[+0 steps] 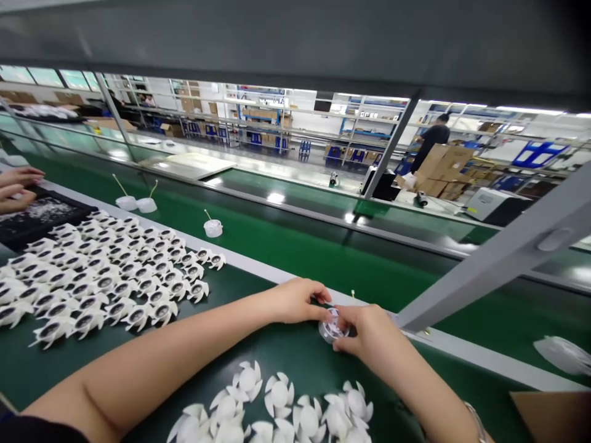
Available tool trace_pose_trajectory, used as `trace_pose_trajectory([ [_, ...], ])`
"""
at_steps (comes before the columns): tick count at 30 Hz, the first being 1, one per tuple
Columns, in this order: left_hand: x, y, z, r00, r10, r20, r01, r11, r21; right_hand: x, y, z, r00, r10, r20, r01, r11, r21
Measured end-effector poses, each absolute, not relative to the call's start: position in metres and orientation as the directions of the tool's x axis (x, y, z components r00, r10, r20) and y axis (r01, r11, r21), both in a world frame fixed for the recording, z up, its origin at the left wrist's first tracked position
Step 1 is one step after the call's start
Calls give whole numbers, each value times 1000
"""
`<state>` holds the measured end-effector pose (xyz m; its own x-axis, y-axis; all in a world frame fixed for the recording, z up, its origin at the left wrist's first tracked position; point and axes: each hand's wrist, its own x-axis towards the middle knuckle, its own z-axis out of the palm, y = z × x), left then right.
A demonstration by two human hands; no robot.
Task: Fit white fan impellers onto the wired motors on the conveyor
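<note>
A factory assembly floor, seen through my head camera from afar. A green conveyor belt (295, 344) runs along the near side, with a second green belt (323, 246) parallel beyond it and white plastic fan impellers (101, 277) set out in rows on the near belt. Past the grey steel frame (489, 271), metal warehouse racking (258, 114) holds stock, stacked cardboard cartons (441, 163) and blue crates (335, 154) fill the aisle, and a co-worker in dark clothing (431, 141) stands among them.
</note>
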<state>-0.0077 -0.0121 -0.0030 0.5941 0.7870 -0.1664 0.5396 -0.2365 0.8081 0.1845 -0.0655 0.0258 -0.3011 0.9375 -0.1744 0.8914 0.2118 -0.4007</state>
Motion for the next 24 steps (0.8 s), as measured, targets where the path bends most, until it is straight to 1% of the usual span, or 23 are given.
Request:
trace_pose_trajectory([
  [3, -12, -8, -2, 611, 769, -190, 560, -250, 790, 189, -66, 24, -314, 940, -137, 873, 229, -430],
  [5, -17, -2, 3, 667, 716, -205, 542, -278, 793, 193, -65, 21, -352, 931, -95, 858, 280, -431],
  [8, -27, 1, 17, 743, 617, -260, 524, -294, 799, 201, -61, 16, -371, 929, 0, 864, 345, -366],
  [9, -30, 0, 23, 747, 598, -291, 556, -322, 767, 204, -60, 16, -344, 938, 37, 884, 337, -324],
  [11, -33, -8, 35, 767, 529, -364, 616, -448, 648, 213, -57, 19, -248, 965, 82, 938, 261, -229],
  [12, -33, -13, 40, 765, 478, -431, 640, -495, 587, 219, -57, 23, -200, 976, 86, 957, 213, -195],
  [13, -32, -19, 45, 760, 427, -489, 649, -521, 554, 224, -58, 27, -159, 985, 69, 969, 169, -178],
  [14, -30, -26, 48, 763, 373, -528, 639, -551, 536, 230, -60, 32, -132, 991, 24, 975, 134, -179],
  [16, -26, -37, 51, 760, 330, -560, 628, -594, 503, 238, -65, 43, -120, 984, -135, 972, 88, -217],
  [18, -22, -44, 51, 760, 337, -556, 625, -614, 483, 239, -72, 52, -137, 933, -332, 967, 53, -250],
  [20, -22, -45, 50, 766, 351, -539, 624, -608, 491, 235, -78, 57, -154, 854, -496, 968, 31, -248],
  [22, -24, -42, 48, 778, 349, -523, 616, -587, 525, 227, -82, 57, -153, 789, -595, 977, 29, -213],
  [24, -27, -38, 46, 787, 340, -515, 609, -562, 560, 220, -84, 55, -153, 755, -637, 984, 58, -168],
])
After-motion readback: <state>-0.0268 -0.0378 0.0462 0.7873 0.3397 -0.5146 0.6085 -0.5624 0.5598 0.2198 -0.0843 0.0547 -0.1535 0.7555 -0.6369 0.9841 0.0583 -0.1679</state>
